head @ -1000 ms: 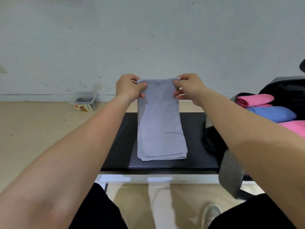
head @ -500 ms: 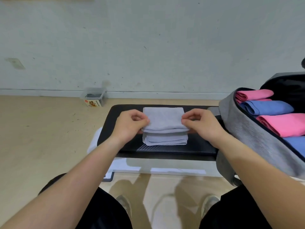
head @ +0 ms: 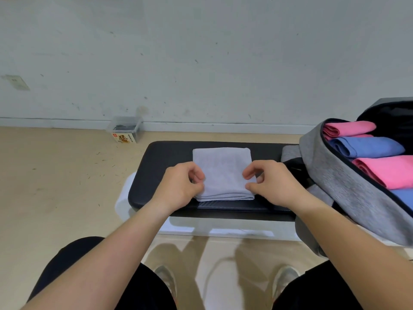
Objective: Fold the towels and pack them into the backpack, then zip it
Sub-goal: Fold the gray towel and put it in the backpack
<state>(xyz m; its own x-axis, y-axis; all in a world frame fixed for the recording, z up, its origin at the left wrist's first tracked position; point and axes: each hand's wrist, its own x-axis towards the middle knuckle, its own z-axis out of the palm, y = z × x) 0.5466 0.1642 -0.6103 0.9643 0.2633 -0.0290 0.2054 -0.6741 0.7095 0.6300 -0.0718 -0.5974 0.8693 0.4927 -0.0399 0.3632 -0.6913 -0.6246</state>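
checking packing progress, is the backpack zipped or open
Open: the backpack gapes wide, with a pink towel and a blue towel visible inside.

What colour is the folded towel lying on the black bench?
The towel is light grey; the head view shows it.

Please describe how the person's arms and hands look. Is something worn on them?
Both arms are bare as far as the picture shows; no sleeve is visible on the left forearm or the right forearm. The left hand and the right hand wear no gloves, and no watch, bracelet or ring shows on them.
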